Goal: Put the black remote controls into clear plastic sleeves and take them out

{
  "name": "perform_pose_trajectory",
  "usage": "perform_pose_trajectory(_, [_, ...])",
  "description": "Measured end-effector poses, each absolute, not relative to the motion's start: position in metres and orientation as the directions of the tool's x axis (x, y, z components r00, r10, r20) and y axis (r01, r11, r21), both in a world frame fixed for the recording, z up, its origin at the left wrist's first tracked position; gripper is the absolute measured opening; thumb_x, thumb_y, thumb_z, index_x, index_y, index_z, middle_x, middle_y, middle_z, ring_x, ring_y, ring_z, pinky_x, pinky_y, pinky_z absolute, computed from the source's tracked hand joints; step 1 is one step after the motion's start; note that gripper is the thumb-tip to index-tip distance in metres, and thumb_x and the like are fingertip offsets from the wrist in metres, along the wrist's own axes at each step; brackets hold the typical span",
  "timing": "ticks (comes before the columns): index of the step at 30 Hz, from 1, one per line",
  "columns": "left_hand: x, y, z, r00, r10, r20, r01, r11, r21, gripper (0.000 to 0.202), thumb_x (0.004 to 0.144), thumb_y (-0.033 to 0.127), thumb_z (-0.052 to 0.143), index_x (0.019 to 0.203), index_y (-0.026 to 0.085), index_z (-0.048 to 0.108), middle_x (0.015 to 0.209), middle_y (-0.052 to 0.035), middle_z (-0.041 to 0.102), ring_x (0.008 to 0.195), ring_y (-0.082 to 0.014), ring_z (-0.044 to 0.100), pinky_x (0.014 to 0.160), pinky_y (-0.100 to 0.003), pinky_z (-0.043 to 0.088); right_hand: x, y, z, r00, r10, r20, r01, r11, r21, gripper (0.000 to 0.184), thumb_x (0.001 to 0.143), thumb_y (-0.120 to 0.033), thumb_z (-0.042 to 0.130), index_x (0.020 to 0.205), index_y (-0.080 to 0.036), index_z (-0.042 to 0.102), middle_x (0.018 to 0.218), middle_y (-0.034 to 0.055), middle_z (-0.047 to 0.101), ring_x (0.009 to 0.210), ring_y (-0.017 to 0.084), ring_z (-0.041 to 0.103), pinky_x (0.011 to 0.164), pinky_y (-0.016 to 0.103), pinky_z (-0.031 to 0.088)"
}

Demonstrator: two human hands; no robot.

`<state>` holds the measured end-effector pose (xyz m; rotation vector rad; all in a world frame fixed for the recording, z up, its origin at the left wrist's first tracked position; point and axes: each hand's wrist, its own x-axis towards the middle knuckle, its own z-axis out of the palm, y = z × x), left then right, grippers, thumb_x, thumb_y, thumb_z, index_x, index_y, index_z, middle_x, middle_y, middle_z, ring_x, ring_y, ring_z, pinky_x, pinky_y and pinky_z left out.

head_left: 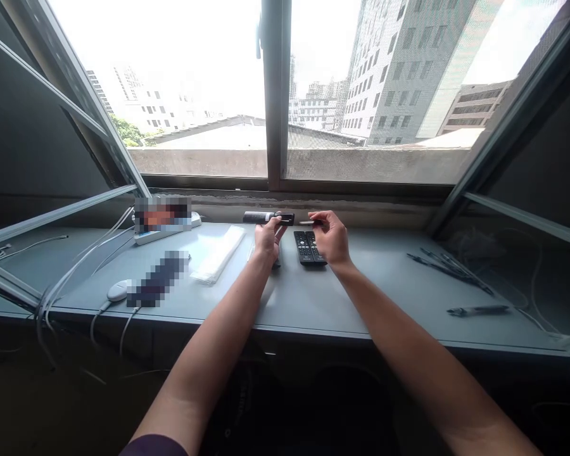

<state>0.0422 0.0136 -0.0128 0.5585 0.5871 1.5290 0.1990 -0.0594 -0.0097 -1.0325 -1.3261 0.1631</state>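
A black remote control (256,218) is gripped in my left hand (266,238), held level above the desk with what looks like an open battery slot at its right end. Just right of that end, my right hand (331,237) pinches a small slim battery (306,222), pale at the tip, apart from the remote. Two more black remotes (306,248) lie side by side on the desk under my right hand, which partly covers them. Behind my left wrist a dark object (277,258) shows only in part.
Clear plastic sleeves (218,256) lie left on the desk (332,304). Farther left are a power strip (168,232), white cables (71,272), a round white charger (118,291) and a blurred-out item. Several pens (449,266) lie right, near a metal frame. A window stands behind.
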Motion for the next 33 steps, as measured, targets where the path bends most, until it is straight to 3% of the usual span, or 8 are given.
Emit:
perform_pose_trajectory(7, [0.044, 0.01, -0.013, 0.205, 0.977, -0.05, -0.673, 0.178, 0.718, 0.009, 0.091, 0.015, 0.07, 0.096, 0.017, 0.062, 0.103, -0.0113, 0.08, 0.087, -0.0209, 0.079, 0.094, -0.04, 0.066, 0.193, -0.061, -0.01, 0.247, 0.573, 0.781, 0.363, 0.693, -0.623, 0.012, 0.091, -0.016, 0.066, 0.099, -0.025, 0.065, 0.117, 0.0091, 0.08, 0.118, 0.027, 0.078, 0.108, 0.046, 0.061])
perform_pose_trajectory(14, [0.044, 0.009, -0.013, 0.241, 0.97, -0.038, -0.619, 0.184, 0.764, 0.013, 0.091, 0.018, 0.07, 0.099, 0.018, 0.06, 0.102, -0.0097, 0.079, 0.084, -0.0203, 0.078, 0.085, -0.037, 0.067, 0.189, -0.066, -0.007, 0.223, 0.576, 0.787, 0.306, 0.725, -0.617, 0.017, 0.091, -0.018, 0.068, 0.107, -0.025, 0.065, 0.125, 0.0112, 0.078, 0.122, 0.028, 0.076, 0.109, 0.049, 0.062])
perform_pose_trajectory(21, [0.05, 0.003, -0.012, 0.389, 0.92, -0.038, -0.525, 0.255, 0.812, 0.016, 0.098, 0.028, 0.068, 0.108, 0.016, 0.067, 0.093, -0.0081, 0.075, 0.071, -0.0174, 0.072, 0.07, -0.031, 0.064, 0.191, -0.061, -0.013, 0.028, 0.646, 0.763, 0.471, 0.665, -0.58, 0.028, 0.085, -0.016, 0.069, 0.112, -0.024, 0.071, 0.122, 0.0108, 0.079, 0.125, 0.032, 0.074, 0.105, 0.05, 0.063])
perform_pose_trajectory(28, [0.047, 0.006, -0.01, 0.362, 0.93, -0.068, -0.586, 0.283, 0.759, 0.011, 0.103, 0.026, 0.064, 0.105, 0.015, 0.065, 0.089, -0.0064, 0.073, 0.066, -0.0135, 0.069, 0.064, -0.024, 0.059, 0.188, -0.065, -0.01, -0.067, 0.66, 0.749, 0.481, 0.679, -0.555, 0.029, 0.092, -0.028, 0.074, 0.121, -0.025, 0.073, 0.128, 0.0099, 0.078, 0.122, 0.032, 0.074, 0.11, 0.05, 0.058])
perform_pose_trajectory(33, [0.044, 0.002, -0.005, 0.379, 0.919, -0.104, -0.621, 0.337, 0.708, 0.009, 0.103, 0.021, 0.062, 0.097, 0.015, 0.065, 0.082, -0.0038, 0.07, 0.064, -0.0119, 0.066, 0.066, -0.024, 0.059, 0.183, -0.07, -0.008, -0.015, 0.687, 0.726, 0.445, 0.655, -0.611, 0.029, 0.104, -0.041, 0.068, 0.129, -0.028, 0.074, 0.126, 0.0069, 0.08, 0.112, 0.029, 0.077, 0.104, 0.047, 0.061])
